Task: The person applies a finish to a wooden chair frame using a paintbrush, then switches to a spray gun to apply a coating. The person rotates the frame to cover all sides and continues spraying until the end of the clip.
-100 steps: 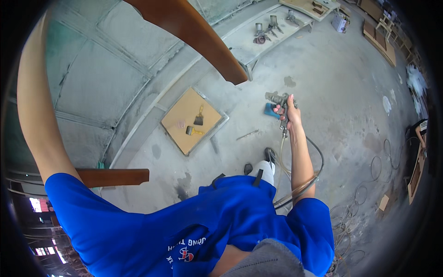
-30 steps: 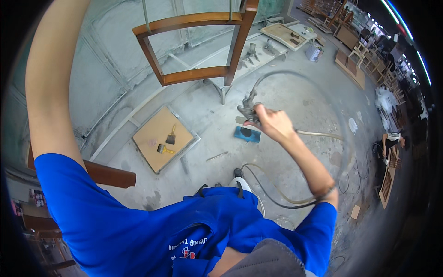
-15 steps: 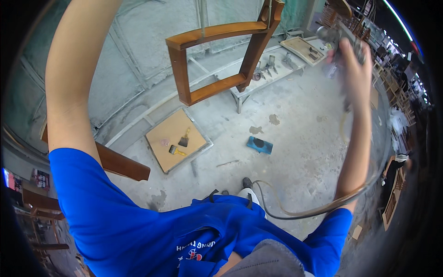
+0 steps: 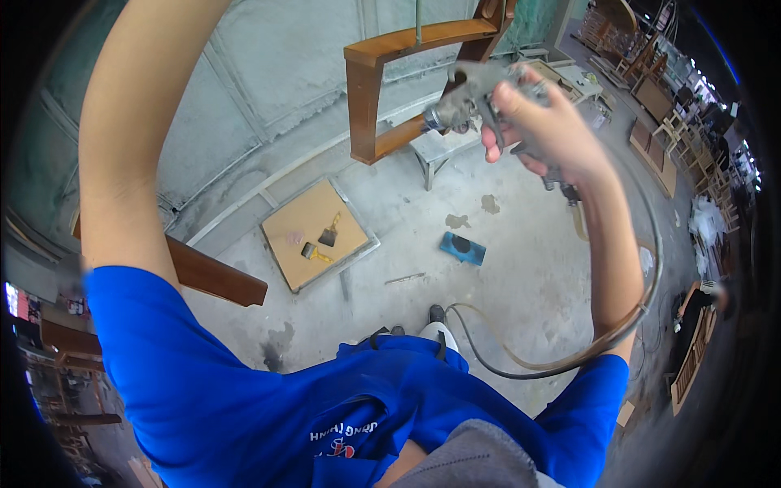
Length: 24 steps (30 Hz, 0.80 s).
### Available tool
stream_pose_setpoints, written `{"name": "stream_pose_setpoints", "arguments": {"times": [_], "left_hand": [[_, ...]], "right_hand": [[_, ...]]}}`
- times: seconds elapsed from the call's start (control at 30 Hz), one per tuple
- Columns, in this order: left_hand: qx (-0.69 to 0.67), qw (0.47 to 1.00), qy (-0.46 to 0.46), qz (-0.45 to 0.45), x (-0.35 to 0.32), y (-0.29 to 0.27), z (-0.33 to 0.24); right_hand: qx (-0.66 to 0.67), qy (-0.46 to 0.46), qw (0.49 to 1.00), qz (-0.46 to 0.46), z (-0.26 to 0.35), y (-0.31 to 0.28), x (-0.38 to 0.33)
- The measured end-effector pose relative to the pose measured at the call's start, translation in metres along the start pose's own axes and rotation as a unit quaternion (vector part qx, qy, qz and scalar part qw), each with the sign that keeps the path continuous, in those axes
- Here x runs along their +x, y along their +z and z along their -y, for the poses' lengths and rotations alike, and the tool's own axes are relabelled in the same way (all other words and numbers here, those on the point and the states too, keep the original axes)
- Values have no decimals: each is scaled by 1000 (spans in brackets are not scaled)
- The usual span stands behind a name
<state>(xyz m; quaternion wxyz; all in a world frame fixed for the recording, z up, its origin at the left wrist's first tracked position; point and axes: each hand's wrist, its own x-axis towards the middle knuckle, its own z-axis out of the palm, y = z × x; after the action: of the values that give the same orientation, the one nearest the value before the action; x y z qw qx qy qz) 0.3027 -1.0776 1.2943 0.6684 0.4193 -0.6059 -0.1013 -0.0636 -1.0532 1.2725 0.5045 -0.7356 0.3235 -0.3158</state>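
My right hand (image 4: pixel 553 126) is closed round a grey metal spray gun (image 4: pixel 470 99), fingers wrapped at its handle and trigger. The gun points left, and in this view it overlaps the lower right of a brown wooden furniture frame (image 4: pixel 363 106). Whether gun and frame touch I cannot tell. A thin rod (image 4: pixel 417 23) runs up from the frame, which hangs above the floor. From the gun's handle, hoses (image 4: pixel 648 276) loop down past my right forearm. My left arm (image 4: pixel 126 138) is raised at the left, its hand beyond the top edge.
Two brushes (image 4: pixel 329 237) lie on a tan board (image 4: pixel 303 213) on the floor. Right of it is a blue object with a dark patch (image 4: pixel 462 249). A low bench (image 4: pixel 439 154) stands behind the gun. Another brown wooden piece (image 4: pixel 215 275) juts out below my left arm.
My right hand has swung left with the spray gun, from the far right to in front of the frame. The hanging frame appears further right and higher in the picture.
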Motion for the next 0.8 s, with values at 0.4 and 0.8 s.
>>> {"name": "stream_pose_setpoints", "arguments": {"times": [0.4,0.8], "left_hand": [[-21,995,72,-69,-36,25,-37],[68,957,279,-47,-316,-76,-101]], "right_hand": [[-435,-88,863,-240,-205,28,61],[-93,21,995,10,-319,146,-104]]}}
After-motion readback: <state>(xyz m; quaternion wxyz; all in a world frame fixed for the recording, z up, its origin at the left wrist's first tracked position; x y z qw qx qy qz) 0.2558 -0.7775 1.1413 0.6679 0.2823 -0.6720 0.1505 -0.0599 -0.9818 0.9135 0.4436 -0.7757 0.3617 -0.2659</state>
